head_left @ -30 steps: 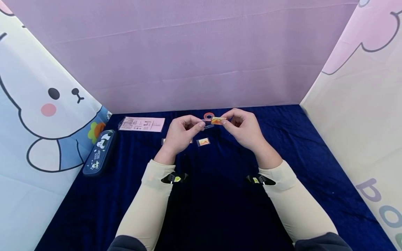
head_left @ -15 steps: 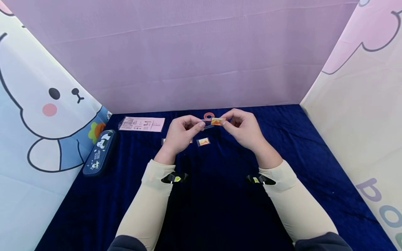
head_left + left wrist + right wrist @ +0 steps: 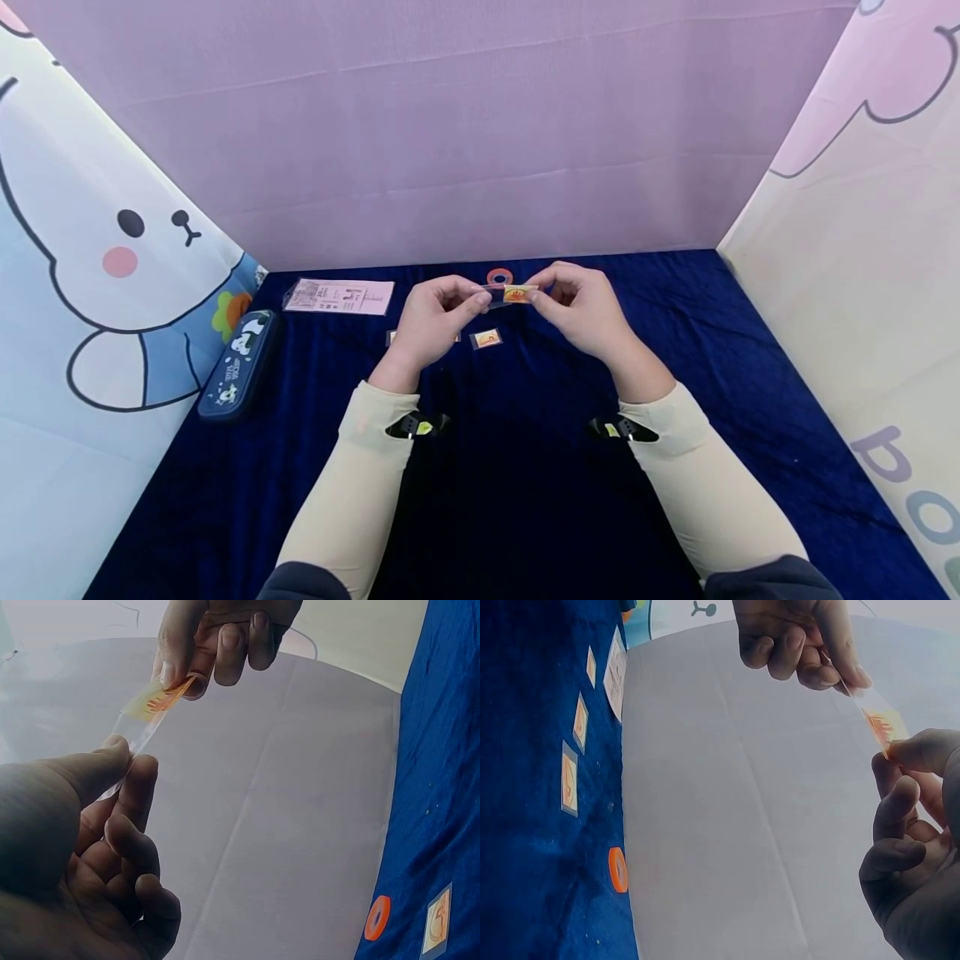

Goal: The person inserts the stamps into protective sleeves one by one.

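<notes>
Between both hands, raised over the table in the head view, is a small clear plastic sleeve (image 3: 495,297) with a yellow-and-orange stamp-like card (image 3: 517,294) at its right end. My left hand (image 3: 438,318) pinches the clear end between thumb and forefinger. The right hand (image 3: 583,310) pinches the card's end the same way. In the left wrist view the printed card (image 3: 159,701) runs in line with the clear plastic (image 3: 135,733). The other fingers of both hands curl loosely below the pinch. I cannot tell how far the card sits inside the sleeve.
Three similar sleeved cards (image 3: 569,778) lie on the blue cloth, some partly behind the left hand in the head view. An orange-red tape roll (image 3: 498,274) lies beyond the hands. Further left are a pink printed sheet (image 3: 367,297) and a dark blue pencil case (image 3: 240,362).
The card has turned slightly flatter and come down a little, more in line with the sleeve. The right fingers have shifted slightly with it; the left hand stays still.
</notes>
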Motion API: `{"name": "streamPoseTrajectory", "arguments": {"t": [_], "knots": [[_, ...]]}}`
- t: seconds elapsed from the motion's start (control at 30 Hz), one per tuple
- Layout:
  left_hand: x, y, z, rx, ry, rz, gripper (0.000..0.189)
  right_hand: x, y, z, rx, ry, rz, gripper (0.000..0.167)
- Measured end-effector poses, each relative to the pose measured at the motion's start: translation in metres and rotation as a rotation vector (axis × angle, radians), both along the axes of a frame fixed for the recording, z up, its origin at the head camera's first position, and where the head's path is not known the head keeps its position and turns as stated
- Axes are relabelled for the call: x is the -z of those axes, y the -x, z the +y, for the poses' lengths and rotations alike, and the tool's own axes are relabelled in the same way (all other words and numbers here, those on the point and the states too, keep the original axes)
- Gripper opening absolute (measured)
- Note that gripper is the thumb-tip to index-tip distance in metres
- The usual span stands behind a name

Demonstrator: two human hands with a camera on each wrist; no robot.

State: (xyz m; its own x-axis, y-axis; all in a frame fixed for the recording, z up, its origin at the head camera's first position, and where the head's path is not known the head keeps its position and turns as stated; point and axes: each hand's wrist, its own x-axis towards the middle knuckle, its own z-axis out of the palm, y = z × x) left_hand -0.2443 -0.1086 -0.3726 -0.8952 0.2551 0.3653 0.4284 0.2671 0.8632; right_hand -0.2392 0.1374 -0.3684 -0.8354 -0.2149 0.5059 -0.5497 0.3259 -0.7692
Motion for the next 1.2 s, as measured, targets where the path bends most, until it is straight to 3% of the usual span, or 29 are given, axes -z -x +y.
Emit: {"name": "streamPoseTrajectory", "arguments": {"t": [0.27,0.37,1.03,1.2], "knots": [[-0.001,-0.001,0.000,-0.005,0.006,-0.006,0.012,-0.026,-0.021,-0.006,-0.011,-0.006,-0.003,0.006],[0.000,0.000,0.000,-0.003,0.004,-0.006,0.012,-0.030,-0.024,-0.006,-0.013,-0.011,-0.003,0.006],[0.001,0.001,0.000,0.002,0.014,0.021,0.009,-0.028,-0.023,-0.005,-0.018,-0.021,-0.025,0.007],[0.001,0.001,-0.001,-0.002,0.038,0.036,0.009,-0.007,-0.005,0.001,-0.010,-0.032,-0.020,0.011]]}}
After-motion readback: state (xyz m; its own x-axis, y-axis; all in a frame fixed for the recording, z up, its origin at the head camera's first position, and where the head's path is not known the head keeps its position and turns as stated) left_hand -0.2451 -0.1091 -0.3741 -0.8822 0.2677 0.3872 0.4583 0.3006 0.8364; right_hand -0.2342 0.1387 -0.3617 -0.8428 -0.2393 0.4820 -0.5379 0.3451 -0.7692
